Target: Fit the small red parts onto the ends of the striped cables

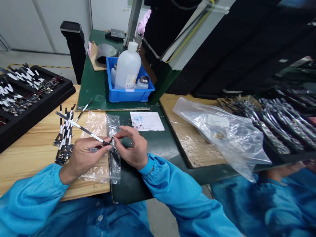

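Observation:
My left hand [82, 154] is closed round a long thin flex cable strip [76, 126] that slants up to the left. At the strip's near end, the fingers of my right hand [132, 147] pinch a small dark part [109, 141]. Both hands hover over small clear plastic bags [112, 158] that lie on the wooden board [29, 152]. Just left of my left hand lies a pile of similar strips with small circuit boards [65, 135]. Both my arms are in blue sleeves.
A black tray [17, 100] full of strips and boards stands at the left. A blue bin [129, 89] with a white bottle sits behind on the green mat. A large clear bag [228, 133] lies to the right, beside another person's blue sleeve [272, 200].

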Action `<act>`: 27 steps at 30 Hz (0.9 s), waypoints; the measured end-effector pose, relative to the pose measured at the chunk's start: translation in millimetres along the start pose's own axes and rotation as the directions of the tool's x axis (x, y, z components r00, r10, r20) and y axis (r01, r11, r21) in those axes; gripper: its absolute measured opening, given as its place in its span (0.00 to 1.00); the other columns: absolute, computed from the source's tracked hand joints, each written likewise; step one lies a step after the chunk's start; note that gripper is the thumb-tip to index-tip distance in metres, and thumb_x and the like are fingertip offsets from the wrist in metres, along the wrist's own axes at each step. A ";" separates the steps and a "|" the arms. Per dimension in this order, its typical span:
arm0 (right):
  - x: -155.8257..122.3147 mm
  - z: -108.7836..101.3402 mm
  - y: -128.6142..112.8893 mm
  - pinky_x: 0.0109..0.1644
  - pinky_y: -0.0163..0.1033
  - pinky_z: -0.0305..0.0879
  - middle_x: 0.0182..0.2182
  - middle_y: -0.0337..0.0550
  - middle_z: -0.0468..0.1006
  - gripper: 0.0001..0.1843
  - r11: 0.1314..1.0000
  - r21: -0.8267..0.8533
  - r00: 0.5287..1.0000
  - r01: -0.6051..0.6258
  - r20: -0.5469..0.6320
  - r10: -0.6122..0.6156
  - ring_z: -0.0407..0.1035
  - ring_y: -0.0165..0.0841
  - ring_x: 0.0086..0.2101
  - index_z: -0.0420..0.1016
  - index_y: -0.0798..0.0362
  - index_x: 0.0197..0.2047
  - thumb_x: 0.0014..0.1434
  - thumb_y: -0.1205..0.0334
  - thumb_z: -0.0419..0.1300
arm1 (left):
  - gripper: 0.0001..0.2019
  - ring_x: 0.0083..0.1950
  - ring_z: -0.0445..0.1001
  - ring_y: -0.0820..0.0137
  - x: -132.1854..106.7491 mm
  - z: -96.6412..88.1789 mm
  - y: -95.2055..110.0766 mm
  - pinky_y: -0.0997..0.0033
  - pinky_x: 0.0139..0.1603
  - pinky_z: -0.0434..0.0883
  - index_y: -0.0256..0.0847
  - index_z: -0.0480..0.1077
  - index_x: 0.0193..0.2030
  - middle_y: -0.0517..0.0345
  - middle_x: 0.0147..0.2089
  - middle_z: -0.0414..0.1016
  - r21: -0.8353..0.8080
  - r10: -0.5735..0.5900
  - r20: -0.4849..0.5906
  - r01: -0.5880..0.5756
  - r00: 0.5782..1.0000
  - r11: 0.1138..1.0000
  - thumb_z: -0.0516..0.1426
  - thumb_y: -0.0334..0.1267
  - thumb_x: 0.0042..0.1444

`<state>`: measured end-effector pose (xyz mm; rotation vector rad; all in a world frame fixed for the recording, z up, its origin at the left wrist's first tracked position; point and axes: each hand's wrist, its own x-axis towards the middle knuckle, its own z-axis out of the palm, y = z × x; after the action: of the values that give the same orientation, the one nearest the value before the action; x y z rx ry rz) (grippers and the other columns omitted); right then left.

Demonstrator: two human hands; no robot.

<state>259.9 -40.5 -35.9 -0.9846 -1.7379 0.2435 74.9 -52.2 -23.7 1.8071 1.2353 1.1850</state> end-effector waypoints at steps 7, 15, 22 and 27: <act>-0.3 -0.1 -0.9 0.46 0.38 0.77 0.35 0.38 0.83 0.24 0.999 -0.040 1.000 -0.001 0.015 0.001 0.79 0.31 0.34 0.64 0.48 0.58 0.60 0.69 0.62 | 0.06 0.42 0.84 0.58 0.0 -0.5 1.0 0.63 0.47 0.81 0.44 0.84 0.37 0.54 0.42 0.85 0.007 0.007 -0.007 -0.007 1.000 1.000 0.67 0.39 0.53; 0.0 -0.6 -3.5 0.45 0.37 0.77 0.34 0.37 0.83 0.22 0.999 -0.040 0.999 -0.027 0.026 0.028 0.79 0.31 0.34 0.66 0.48 0.56 0.60 0.68 0.62 | 0.08 0.46 0.83 0.57 -2.2 0.5 -3.2 0.60 0.52 0.80 0.45 0.84 0.40 0.55 0.44 0.84 -0.022 -0.041 0.018 0.041 0.999 0.999 0.67 0.40 0.53; -1.6 0.7 -1.8 0.43 0.36 0.77 0.33 0.37 0.83 0.19 0.998 -0.023 0.997 -0.057 0.047 0.058 0.79 0.30 0.33 0.67 0.49 0.53 0.59 0.68 0.62 | 0.08 0.44 0.84 0.57 -2.2 1.4 -5.2 0.58 0.51 0.81 0.47 0.84 0.39 0.57 0.43 0.84 -0.011 -0.049 0.006 0.049 0.999 0.999 0.68 0.40 0.51; -1.7 1.4 -0.8 0.42 0.35 0.76 0.33 0.38 0.82 0.14 0.997 -0.007 0.996 -0.080 0.041 0.080 0.79 0.30 0.32 0.68 0.50 0.47 0.58 0.68 0.63 | 0.07 0.43 0.84 0.57 -1.9 1.8 -6.1 0.59 0.50 0.82 0.47 0.84 0.38 0.57 0.42 0.84 -0.022 -0.034 0.008 0.035 0.999 0.999 0.68 0.39 0.52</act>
<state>258.5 -41.8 -37.2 -1.0610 -1.7395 0.3124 74.0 -51.9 -30.4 1.7652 1.2394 1.1677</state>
